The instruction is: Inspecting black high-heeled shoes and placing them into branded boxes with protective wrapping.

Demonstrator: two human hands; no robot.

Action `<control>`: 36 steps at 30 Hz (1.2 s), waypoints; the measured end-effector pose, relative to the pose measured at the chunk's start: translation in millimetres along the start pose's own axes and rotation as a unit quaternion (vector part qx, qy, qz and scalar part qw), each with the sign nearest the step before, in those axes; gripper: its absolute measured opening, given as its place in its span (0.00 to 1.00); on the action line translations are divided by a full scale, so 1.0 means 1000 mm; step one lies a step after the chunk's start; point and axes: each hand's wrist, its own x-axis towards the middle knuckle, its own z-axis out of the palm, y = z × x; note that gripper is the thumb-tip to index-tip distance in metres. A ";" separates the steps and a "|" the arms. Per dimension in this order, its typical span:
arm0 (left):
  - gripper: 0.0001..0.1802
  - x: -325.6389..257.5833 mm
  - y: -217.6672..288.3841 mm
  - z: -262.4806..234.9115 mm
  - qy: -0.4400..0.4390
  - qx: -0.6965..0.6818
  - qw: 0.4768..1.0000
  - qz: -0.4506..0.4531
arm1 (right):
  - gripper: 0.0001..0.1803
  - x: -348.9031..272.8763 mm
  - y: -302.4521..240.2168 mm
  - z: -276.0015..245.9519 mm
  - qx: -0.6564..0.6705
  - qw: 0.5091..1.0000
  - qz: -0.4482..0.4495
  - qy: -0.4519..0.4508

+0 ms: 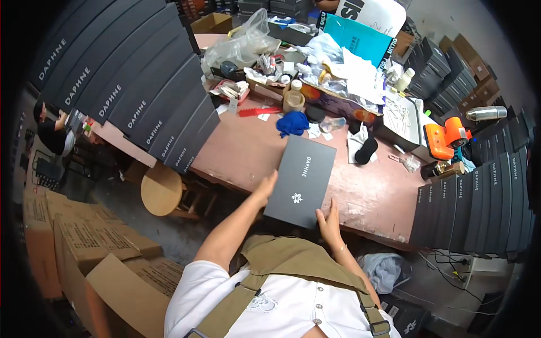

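A dark grey lidded box (300, 181) with pale print lies at the front edge of the pink table, tilted slightly, its near end jutting over the edge. My left hand (265, 188) presses against its left side, the fingertips partly hidden by the box. At the near right corner, my right hand (329, 223) grips the box with the thumb along its side and the other fingers partly out of sight. Just beyond the far end sits a crumpled blue cloth (292, 123).
Tall stacks of dark boxes (135, 84) rise at the left, with more boxes (468, 208) at the right. A red comb (259, 111), a glass jar (293, 98), a black sponge-like item (367, 151) and an orange tool (442, 139) occupy the table. A round stool (161, 190) and cartons (101, 231) stand at left.
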 end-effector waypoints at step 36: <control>0.31 -0.029 0.139 -0.134 0.122 0.548 0.776 0.288 | 0.11 0.090 -0.126 0.033 0.055 0.997 0.055 -0.006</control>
